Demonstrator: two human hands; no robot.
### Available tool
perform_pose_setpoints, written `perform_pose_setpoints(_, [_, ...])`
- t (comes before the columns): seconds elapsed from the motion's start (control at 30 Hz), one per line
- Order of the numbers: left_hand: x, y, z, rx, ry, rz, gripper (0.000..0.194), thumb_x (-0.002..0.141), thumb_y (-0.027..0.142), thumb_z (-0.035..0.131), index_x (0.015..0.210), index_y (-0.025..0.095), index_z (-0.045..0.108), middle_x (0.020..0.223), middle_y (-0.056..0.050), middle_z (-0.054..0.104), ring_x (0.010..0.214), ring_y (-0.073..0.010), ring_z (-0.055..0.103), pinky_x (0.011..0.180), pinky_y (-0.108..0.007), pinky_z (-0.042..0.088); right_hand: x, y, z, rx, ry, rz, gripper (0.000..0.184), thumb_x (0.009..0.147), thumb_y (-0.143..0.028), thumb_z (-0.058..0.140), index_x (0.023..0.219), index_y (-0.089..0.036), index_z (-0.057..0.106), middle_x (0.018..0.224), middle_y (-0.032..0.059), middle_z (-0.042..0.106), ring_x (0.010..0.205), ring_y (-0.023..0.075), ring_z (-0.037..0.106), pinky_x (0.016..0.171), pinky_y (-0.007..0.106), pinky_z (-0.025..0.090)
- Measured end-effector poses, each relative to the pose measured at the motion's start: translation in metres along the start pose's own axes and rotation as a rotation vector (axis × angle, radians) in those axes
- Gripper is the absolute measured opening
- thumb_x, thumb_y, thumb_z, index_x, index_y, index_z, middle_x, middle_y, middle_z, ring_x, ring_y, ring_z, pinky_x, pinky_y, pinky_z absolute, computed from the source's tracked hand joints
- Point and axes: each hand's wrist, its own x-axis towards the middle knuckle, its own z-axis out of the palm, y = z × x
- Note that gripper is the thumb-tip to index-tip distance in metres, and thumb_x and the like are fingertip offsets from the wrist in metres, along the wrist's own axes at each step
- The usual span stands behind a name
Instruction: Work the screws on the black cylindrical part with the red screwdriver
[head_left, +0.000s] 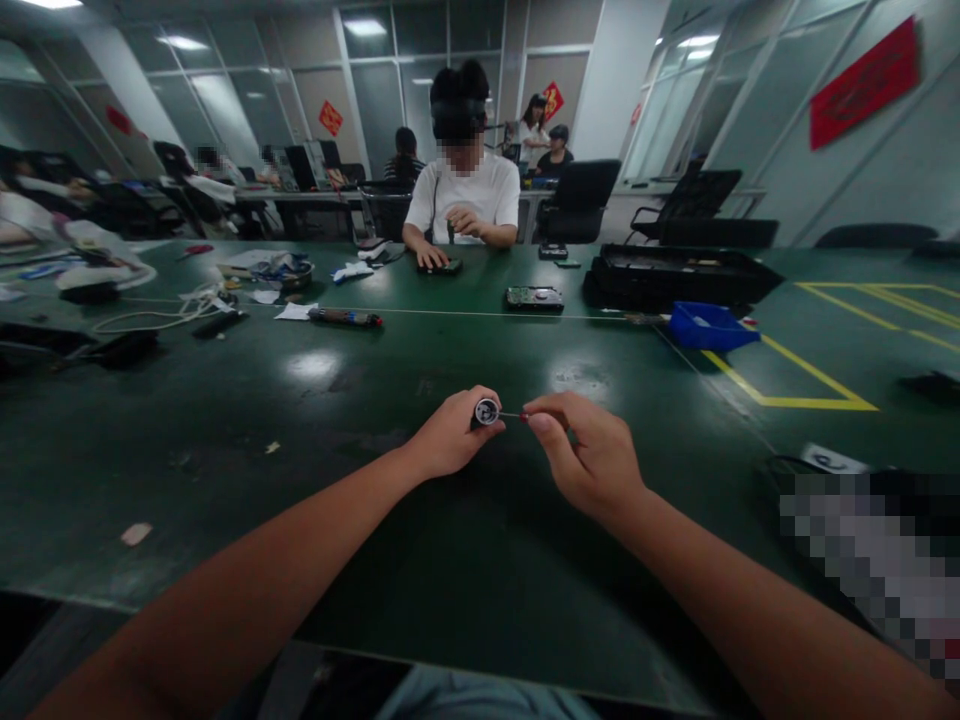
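My left hand [455, 437] is wrapped round a dark cylinder [486, 411] with a silvery ring at its open end, which faces me. Small parts show inside that end, too small to name. My right hand [583, 445] pinches the reddish end [524, 416] of a thin pale wire or rod [510, 414]. The thin piece runs left to the cylinder's rim; whether it is fixed there I cannot tell. Both hands are above the green table [420, 520], and the cylinder's back part is hidden by my left fingers.
Across the table a person [463, 190] handles a small dark device. A circuit board [534, 298], a black tray [675, 277] and a blue bin [712, 327] lie at the back right. A striped dark tool [346, 317] and a white cable [176, 312] are at the back left.
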Motion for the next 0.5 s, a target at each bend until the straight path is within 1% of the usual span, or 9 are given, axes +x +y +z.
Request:
perform_pose_setpoints(0.07, [0.0,0.0,-0.001,-0.001,-0.004,-0.003,0.022,0.091,0.038,0.059,0.102,0.02,0.055,0.094,-0.003,0.062,0.084,-0.0192,0.056,0.073,-0.031,0.042,-0.001,0.001,0.001,0.021,0.013,0.042,0.016,0.098,-0.026,0.049,0.097,-0.021,0.064,0.087,0.004,0.071,0.077,0.018,0.067,0.07,0.032,0.049])
perform_pose_setpoints(0.2, [0.0,0.0,-0.003,-0.033,0.005,-0.009,0.02,0.092,0.036,0.059,0.103,0.02,0.054,0.094,-0.002,0.062,0.084,-0.0183,0.056,0.073,-0.031,0.042,-0.003,0.002,0.004,0.122,0.068,0.197,0.02,0.097,-0.028,0.051,0.112,-0.02,0.06,0.095,0.0057,0.072,0.084,0.0193,0.07,0.074,0.033,0.051])
perform_pose_setpoints(0.27, [-0.001,0.001,-0.003,-0.042,0.009,-0.008,0.018,0.092,0.035,0.058,0.103,0.02,0.054,0.095,-0.002,0.062,0.085,-0.0184,0.057,0.074,-0.031,0.042,-0.002,0.001,0.005,0.188,0.086,0.272,0.019,0.098,-0.031,0.051,0.11,-0.02,0.061,0.092,0.0047,0.073,0.083,0.0189,0.07,0.074,0.032,0.051])
perform_pose_setpoints(0.37, [-0.002,0.003,-0.002,-0.043,-0.007,-0.01,0.018,0.092,0.033,0.059,0.104,0.021,0.054,0.096,-0.002,0.062,0.087,-0.0189,0.057,0.076,-0.032,0.042,0.0,0.0,0.005,0.286,0.108,0.349,0.021,0.099,-0.034,0.049,0.104,-0.02,0.064,0.085,0.003,0.071,0.08,0.0174,0.069,0.073,0.032,0.051])
perform_pose_setpoints(0.5, [-0.002,0.005,-0.003,-0.04,-0.02,-0.006,0.02,0.09,0.032,0.061,0.105,0.021,0.054,0.098,-0.003,0.063,0.089,-0.0193,0.058,0.079,-0.033,0.043,0.005,0.011,0.009,0.453,0.17,0.474,0.025,0.099,-0.039,0.048,0.098,-0.02,0.064,0.084,0.0032,0.069,0.077,0.0165,0.066,0.073,0.033,0.052])
